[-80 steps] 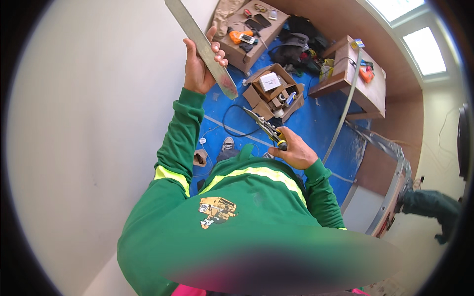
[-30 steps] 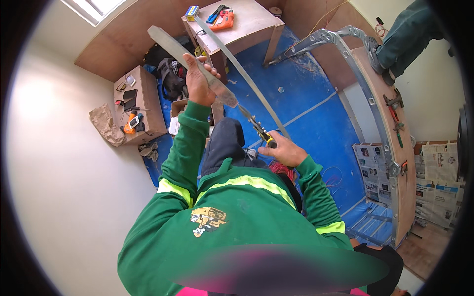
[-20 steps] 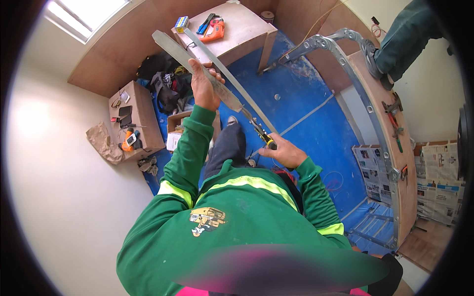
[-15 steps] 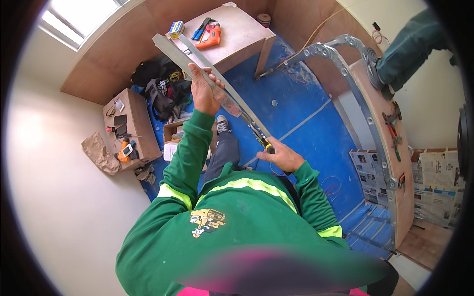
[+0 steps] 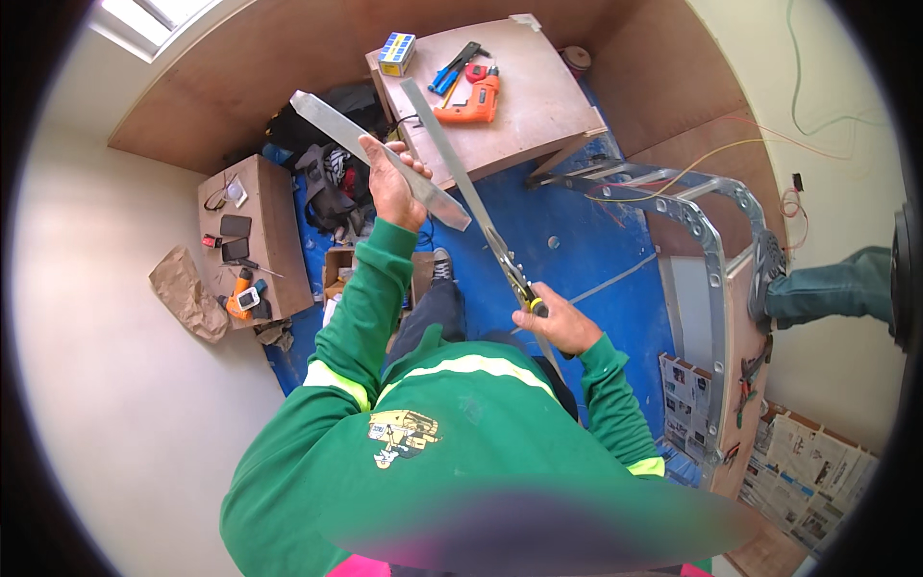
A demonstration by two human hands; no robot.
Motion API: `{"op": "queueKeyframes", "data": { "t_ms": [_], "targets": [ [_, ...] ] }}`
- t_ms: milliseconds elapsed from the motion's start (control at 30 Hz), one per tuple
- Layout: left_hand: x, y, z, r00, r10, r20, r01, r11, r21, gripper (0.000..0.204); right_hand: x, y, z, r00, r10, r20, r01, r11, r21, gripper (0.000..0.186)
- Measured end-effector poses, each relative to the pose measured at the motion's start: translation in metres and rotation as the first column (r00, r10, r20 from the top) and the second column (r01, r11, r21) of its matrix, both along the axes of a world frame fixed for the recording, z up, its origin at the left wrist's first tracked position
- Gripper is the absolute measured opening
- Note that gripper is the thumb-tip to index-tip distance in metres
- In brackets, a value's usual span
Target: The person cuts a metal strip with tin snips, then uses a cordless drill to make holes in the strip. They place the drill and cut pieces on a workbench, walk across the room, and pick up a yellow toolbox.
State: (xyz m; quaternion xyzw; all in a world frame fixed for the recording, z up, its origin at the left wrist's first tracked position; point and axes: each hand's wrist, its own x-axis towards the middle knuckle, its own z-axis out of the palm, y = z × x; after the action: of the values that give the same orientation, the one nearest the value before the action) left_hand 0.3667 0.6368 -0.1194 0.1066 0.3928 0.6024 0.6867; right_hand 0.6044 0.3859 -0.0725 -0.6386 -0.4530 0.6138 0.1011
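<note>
My left hand [image 5: 394, 188] is closed on a short flat metal strip [image 5: 332, 123] with angled ends, tilted from upper left to lower right. My right hand [image 5: 562, 317] is wrapped round the handles of a pair of metal snips [image 5: 521, 287] with black and yellow grips. A long narrow metal strip [image 5: 444, 149] passes along the snips, from the table edge down past my right hand toward my waist. Whether the blades touch this strip, or my fingers hold it too, I cannot tell. Between the short strip's lower end and the long strip there is a gap.
Ahead, a wooden table [image 5: 538, 101] bears an orange drill [image 5: 471, 101], a blue-handled tool [image 5: 455, 67] and a small box [image 5: 396, 54]. A curved metal frame [image 5: 713, 274] stands right, beside another person's leg [image 5: 832, 288]. A wooden box [image 5: 279, 226] with tools stands left, above blue floor sheeting [image 5: 615, 245].
The short strip's lower end now lies apart from the snips, where before it was close to their blades. The view has shifted, and the other person's leg appears lower at the right.
</note>
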Motion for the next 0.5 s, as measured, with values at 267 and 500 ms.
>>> {"op": "queueKeyframes", "data": {
  "t_ms": [267, 500],
  "targets": [
    [-0.021, 0.045, -0.003, 0.993, 0.102, -0.062, -0.102, 0.995, -0.009, 0.074, -0.016, 0.088, 0.002, 0.992, 0.127, 0.011, -0.128, 0.99, 0.052, 0.087],
    [-0.017, 0.074, 0.008, 0.997, 0.08, -0.015, -0.08, 0.997, -0.007, 0.072, -0.016, 0.129, 0.008, 0.986, 0.166, 0.004, -0.166, 0.984, 0.063, 0.086]
  ]
}}
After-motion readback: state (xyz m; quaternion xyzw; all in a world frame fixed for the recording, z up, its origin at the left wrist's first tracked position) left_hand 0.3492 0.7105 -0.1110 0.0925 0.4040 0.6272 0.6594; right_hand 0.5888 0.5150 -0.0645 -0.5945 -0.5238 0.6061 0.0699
